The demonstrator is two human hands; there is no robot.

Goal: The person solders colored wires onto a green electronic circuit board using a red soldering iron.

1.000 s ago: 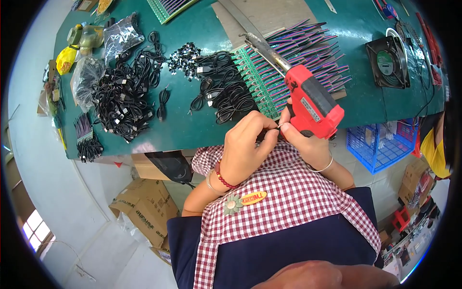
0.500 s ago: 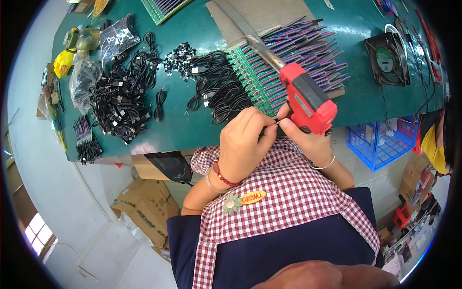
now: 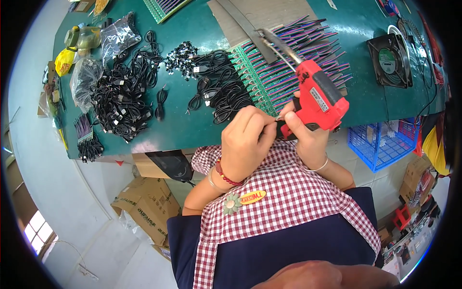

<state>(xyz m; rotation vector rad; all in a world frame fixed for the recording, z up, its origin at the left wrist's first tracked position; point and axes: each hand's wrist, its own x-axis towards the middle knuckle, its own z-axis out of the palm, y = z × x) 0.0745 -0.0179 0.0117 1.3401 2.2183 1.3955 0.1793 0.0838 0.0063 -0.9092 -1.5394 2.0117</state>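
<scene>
We list: red soldering gun [image 3: 320, 101], barrel over the green circuit boards [image 3: 254, 82], bearing a white printed label [image 3: 318, 98]; right hand [image 3: 312, 142], fingers clamped round its handle; left hand [image 3: 244, 140], thumb and forefinger together, what they pinch too small for us to tell; yellow lettered badge [image 3: 253, 197] on checked apron [image 3: 284, 202]; printed carton [image 3: 144, 204], near left; blue crate [image 3: 377, 164], right, holding pale items; clear bag [image 3: 86, 84], far left, contents indistinct

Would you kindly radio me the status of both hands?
Right hand: holding red soldering gun. Left hand: pinched shut, contents unclear. Black cables, green circuit boards just beyond.
</scene>
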